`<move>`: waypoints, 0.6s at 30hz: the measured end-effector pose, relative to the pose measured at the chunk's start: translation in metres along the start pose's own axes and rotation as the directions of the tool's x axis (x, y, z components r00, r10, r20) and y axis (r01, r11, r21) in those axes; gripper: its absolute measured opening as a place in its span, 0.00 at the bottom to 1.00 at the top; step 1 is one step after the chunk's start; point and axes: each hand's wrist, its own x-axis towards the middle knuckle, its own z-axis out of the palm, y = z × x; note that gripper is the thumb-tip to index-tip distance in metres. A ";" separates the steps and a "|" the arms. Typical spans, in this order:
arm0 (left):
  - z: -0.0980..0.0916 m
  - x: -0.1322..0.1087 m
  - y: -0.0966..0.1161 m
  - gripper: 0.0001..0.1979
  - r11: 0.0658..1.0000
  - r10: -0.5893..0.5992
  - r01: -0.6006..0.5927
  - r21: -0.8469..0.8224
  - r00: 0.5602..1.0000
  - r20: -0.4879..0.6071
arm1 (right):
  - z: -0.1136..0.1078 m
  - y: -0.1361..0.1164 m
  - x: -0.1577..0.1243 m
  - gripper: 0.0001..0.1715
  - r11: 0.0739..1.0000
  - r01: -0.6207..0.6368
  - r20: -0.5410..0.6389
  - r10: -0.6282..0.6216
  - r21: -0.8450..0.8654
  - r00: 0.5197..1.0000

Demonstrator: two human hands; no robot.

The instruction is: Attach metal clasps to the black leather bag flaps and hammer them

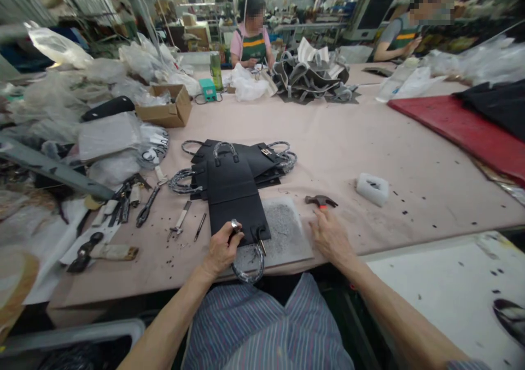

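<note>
A black leather bag panel (235,195) with wrapped loop handles lies before me, its near end over a grey stone slab (287,233). On that end my left hand (222,248) is closed around a short metal punch (235,225) with a shiny top; its lower end is hidden. A wrapped handle (249,274) hangs off the panel's near edge beside a small brass-coloured pin (262,246). Right of the slab, my right hand (331,238) is closed over the handle of a claw hammer (322,201), which lies on the table with its red neck showing.
More black bag panels (266,159) are stacked behind. Left lie a screwdriver-like tool (200,227), a divider-like tool (179,221) and a second hammer (102,251). A white block (372,189) stands right. Two co-workers sit across the table, near a pile of grey pieces (311,72).
</note>
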 end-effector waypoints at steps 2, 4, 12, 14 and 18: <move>-0.004 0.004 0.004 0.08 1.000 0.005 -0.005 -0.004 1.000 0.007 | 0.014 -0.034 0.000 0.24 0.961 0.263 -0.069 -0.258 0.087 0.964; -0.007 0.006 0.006 0.07 1.000 0.015 -0.015 0.001 1.000 0.001 | 0.028 -0.066 0.001 0.24 0.898 0.415 -0.032 -0.415 0.148 0.909; -0.009 -0.003 0.002 0.05 0.999 -0.018 0.013 -0.041 0.992 -0.123 | 0.060 -0.091 -0.009 0.26 0.869 0.460 0.064 -0.477 0.185 0.876; -0.011 -0.003 0.001 0.05 0.999 0.037 -0.039 -0.028 0.996 -0.075 | 0.060 -0.089 -0.009 0.26 0.872 0.450 0.059 -0.469 0.193 0.881; -0.013 -0.002 0.002 0.05 0.999 0.046 -0.045 0.028 0.998 -0.040 | 0.060 -0.090 -0.008 0.26 0.878 0.436 0.059 -0.455 0.197 0.889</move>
